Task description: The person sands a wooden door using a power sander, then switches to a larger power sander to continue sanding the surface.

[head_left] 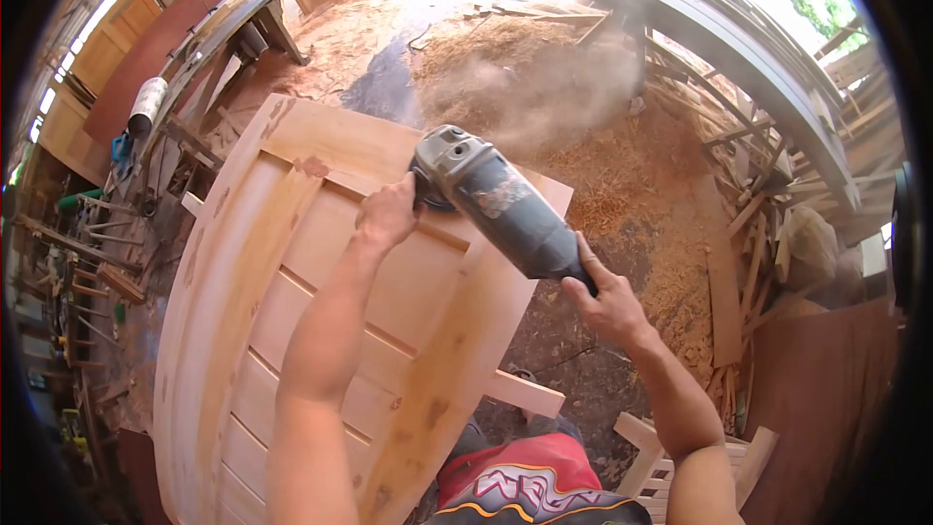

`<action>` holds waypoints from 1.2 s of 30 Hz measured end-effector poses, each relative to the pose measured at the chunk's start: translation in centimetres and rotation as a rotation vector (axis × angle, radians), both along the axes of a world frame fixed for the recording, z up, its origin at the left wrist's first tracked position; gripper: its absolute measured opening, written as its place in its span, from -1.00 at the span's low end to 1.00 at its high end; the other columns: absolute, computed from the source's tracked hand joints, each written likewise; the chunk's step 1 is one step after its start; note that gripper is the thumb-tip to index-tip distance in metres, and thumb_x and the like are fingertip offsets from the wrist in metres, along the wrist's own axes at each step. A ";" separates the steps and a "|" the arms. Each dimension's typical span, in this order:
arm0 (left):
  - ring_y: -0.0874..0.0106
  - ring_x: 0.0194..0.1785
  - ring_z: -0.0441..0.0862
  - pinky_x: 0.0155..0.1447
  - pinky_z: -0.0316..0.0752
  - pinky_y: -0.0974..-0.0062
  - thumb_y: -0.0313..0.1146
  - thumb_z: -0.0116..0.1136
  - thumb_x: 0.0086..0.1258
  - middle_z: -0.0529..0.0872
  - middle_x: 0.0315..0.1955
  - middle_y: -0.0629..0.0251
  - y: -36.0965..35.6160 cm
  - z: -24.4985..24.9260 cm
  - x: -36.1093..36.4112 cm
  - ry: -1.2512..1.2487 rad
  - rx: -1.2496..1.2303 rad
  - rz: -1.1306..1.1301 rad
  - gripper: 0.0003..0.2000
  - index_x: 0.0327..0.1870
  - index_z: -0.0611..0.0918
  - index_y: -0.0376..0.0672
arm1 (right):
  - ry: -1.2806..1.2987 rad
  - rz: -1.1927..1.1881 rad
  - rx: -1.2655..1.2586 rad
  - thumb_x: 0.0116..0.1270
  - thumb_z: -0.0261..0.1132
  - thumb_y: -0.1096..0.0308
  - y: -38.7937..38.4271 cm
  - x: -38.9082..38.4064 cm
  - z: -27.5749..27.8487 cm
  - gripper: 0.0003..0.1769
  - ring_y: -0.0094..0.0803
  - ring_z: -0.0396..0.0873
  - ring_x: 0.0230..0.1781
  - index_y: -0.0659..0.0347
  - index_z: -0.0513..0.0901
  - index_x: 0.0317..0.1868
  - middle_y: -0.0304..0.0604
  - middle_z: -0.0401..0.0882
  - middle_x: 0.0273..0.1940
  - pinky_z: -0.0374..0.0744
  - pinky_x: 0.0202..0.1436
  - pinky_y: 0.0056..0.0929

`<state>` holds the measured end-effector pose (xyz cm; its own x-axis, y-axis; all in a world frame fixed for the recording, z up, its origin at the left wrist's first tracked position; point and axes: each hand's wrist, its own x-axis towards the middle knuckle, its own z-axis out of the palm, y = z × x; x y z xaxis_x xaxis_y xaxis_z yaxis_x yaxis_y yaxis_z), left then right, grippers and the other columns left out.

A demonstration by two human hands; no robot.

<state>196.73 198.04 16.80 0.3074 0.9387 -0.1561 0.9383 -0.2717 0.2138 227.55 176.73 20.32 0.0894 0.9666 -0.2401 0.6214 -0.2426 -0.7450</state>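
Grey grinder [510, 206] is working near the far edge of the wooden door [462, 331], left hand [387, 212] clasping its front, right hand [612, 306] its rear; uneven tilting risks gouging

Person wears red-pink shirt w/ dark hem [530, 517], wavy yellow-orange line, white stylised lettering on dark backing; dk grey trousers [473, 437]; forearms bare.

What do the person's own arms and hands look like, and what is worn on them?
The left hand and right hand wear no gloves. Both forearms are bare, with no sleeve, watch or bracelet visible. The shirt is red and dark, with pale lettering and a wavy yellow-orange line.
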 end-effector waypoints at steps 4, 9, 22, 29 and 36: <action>-0.05 -0.02 0.79 0.09 0.67 -0.02 -0.20 0.26 0.44 0.81 -0.20 -0.08 0.3 0.6 -2.2 0.029 0.013 -0.035 -0.68 0.08 0.55 -0.17 | 0.078 -0.027 -0.082 0.48 0.27 0.14 -0.9 -3.7 0.4 -0.17 -0.12 0.73 0.02 -0.14 0.14 0.68 0.25 0.73 -0.03 0.56 0.24 -0.29; 0.01 -0.18 0.83 -0.14 0.73 0.02 -0.29 0.13 0.49 0.82 -0.26 0.00 -3.6 -1.1 2.7 0.001 0.045 -0.180 -0.83 -0.05 0.56 -0.17 | -0.027 -0.207 -0.032 0.45 0.25 0.22 -8.5 -2.5 1.1 -0.20 -0.17 0.71 0.12 0.01 0.20 0.66 0.35 0.71 0.02 0.55 0.26 -0.32; 0.19 -0.20 0.86 -0.19 0.76 0.25 -0.41 0.05 0.51 0.83 -0.28 0.13 -2.9 -1.3 -0.4 -0.001 0.187 -0.224 -0.88 -0.02 0.57 -0.12 | -0.059 -0.169 0.092 0.48 0.25 0.22 -7.9 -5.0 -1.4 -0.18 -0.18 0.70 0.15 0.12 0.14 0.67 0.26 0.73 0.09 0.54 0.27 -0.33; 0.12 -0.20 0.86 -0.15 0.77 0.17 -0.43 0.06 0.50 0.84 -0.30 0.05 4.0 -1.3 -12.0 0.152 0.257 -0.041 -0.86 -0.01 0.59 -0.12 | 0.051 -0.061 -0.113 0.51 0.25 0.07 4.2 -13.9 0.5 -0.19 -0.03 0.69 0.21 -0.05 0.16 0.67 0.37 0.69 0.12 0.54 0.30 -0.28; 0.15 -0.21 0.86 -0.16 0.78 0.20 -0.42 0.03 0.52 0.85 -0.31 0.09 4.4 -1.2 -9.8 0.192 0.234 -0.079 -0.87 -0.03 0.60 -0.11 | 0.014 -0.067 -0.089 0.51 0.24 0.06 3.9 -11.7 0.2 -0.20 0.00 0.71 0.19 -0.05 0.17 0.67 0.36 0.70 0.09 0.56 0.26 -0.26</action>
